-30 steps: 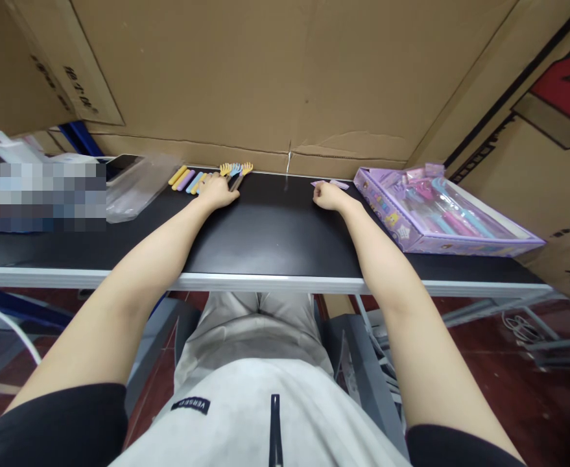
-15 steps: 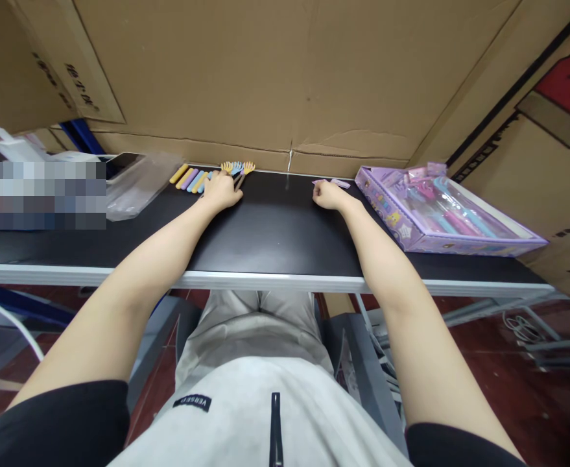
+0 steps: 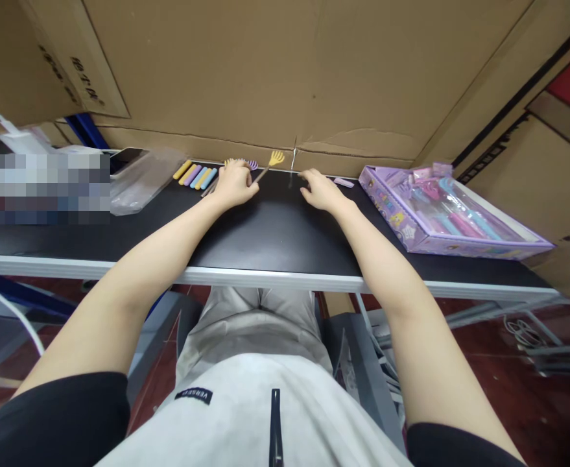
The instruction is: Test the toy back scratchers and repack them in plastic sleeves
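Note:
My left hand is closed over a bunch of small back scratchers with thin metal rods. One yellow claw-shaped head sticks out to the right, its rod running in under the thumb and fingers. A purple claw head and a yellow one show behind the knuckles; the rest are hidden by the hand. To the left lies a row of yellow, purple and blue grips. My right hand hovers over or rests on the table, fingers apart, apparently holding nothing. Just beyond it lies a small pink-purple strip.
A purple box with toys under clear plastic stands at the right. Left are a clear plastic bag, a phone and a blurred-out patch. Cardboard walls the back of the black table.
The yellow scratcher head has swung out to the right of my left hand. My right hand has opened from a pinch near the pink-purple strips and moved slightly left.

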{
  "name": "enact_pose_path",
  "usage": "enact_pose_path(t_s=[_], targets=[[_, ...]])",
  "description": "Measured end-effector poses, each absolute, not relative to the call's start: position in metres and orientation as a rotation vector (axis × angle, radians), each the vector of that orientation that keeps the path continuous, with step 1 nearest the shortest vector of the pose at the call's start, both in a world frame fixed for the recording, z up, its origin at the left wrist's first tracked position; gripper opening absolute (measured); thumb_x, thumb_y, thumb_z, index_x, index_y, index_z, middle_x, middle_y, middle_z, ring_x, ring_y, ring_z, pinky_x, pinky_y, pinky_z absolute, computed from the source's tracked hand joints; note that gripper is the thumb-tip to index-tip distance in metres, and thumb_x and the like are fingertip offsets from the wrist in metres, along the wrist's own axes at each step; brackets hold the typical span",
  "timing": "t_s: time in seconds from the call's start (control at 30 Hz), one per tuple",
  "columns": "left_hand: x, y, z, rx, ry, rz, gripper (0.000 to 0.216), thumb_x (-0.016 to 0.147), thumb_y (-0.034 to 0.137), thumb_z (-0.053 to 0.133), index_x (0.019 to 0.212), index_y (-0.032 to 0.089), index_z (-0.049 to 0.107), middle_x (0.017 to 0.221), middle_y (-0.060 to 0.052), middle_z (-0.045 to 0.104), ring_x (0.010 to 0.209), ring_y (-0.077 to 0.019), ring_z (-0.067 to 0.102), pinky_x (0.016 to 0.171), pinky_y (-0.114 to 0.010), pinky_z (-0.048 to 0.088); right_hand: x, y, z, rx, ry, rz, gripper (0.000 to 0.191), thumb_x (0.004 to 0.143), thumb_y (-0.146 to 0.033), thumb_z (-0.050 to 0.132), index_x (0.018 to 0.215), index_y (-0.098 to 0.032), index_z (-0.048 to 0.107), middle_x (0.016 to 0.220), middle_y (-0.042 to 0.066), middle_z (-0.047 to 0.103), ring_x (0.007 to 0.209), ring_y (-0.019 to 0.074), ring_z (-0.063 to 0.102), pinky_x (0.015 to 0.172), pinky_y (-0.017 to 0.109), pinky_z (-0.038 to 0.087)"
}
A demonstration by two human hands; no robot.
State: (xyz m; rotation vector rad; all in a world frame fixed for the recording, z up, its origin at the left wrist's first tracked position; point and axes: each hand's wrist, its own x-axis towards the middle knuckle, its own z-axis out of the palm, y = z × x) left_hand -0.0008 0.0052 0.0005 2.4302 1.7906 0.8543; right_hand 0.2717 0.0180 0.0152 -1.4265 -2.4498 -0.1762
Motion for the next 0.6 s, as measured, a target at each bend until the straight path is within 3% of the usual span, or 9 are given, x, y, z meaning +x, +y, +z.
enact_pose_path(t_s=[0.17, 0.3, 0.43, 0.6], targets=[[0.01, 0.01, -0.009, 2.643, 1.364, 1.03, 0.012, 0.087, 0.028, 0.065, 0.077, 0.021, 0.065, 0.135, -0.015, 0.073, 0.135, -0.0388, 0.061, 0.121, -0.061, 0.044, 0.255, 0.014, 0.01, -1.195, -2.494, -0.259, 0.067, 0.102, -0.024, 0.059, 0.168, -0.019, 0.052, 0.172, 0.021, 0.051, 0.157, 0.0418, 0.048, 0.125, 0.069, 0.041], [0.016, 0.01, -0.014, 2.719, 1.145, 1.069, 0.015, 0.088, 0.028, 0.066, 0.075, 0.022, 0.061, 0.13, -0.013, 0.076, 0.128, -0.0341, 0.065, 0.119, -0.056, 0.048, 0.247, 0.009, 0.011, -1.126, -2.555, -0.267, 0.052, 0.104, -0.023, 0.055, 0.154, -0.02, 0.068, 0.155, 0.02, 0.067, 0.149, 0.0397, 0.054, 0.128, 0.072, 0.032], [0.019, 0.008, -0.014, 2.735, 1.064, 1.065, 0.015, 0.088, 0.026, 0.066, 0.075, 0.022, 0.059, 0.129, -0.013, 0.076, 0.126, -0.0335, 0.066, 0.118, -0.057, 0.048, 0.248, 0.008, 0.013, -1.167, -2.575, -0.261, 0.043, 0.105, -0.021, 0.051, 0.138, -0.019, 0.079, 0.133, 0.017, 0.079, 0.134, 0.036, 0.065, 0.127, 0.071, 0.031], [0.019, 0.006, -0.011, 2.748, 1.059, 1.037, 0.018, 0.089, 0.025, 0.066, 0.074, 0.022, 0.055, 0.13, -0.014, 0.076, 0.127, -0.0333, 0.067, 0.117, -0.055, 0.049, 0.248, 0.004, 0.018, -1.252, -2.594, -0.256, 0.041, 0.105, -0.019, 0.051, 0.133, -0.016, 0.081, 0.134, 0.018, 0.08, 0.132, 0.0346, 0.069, 0.124, 0.062, 0.036]])
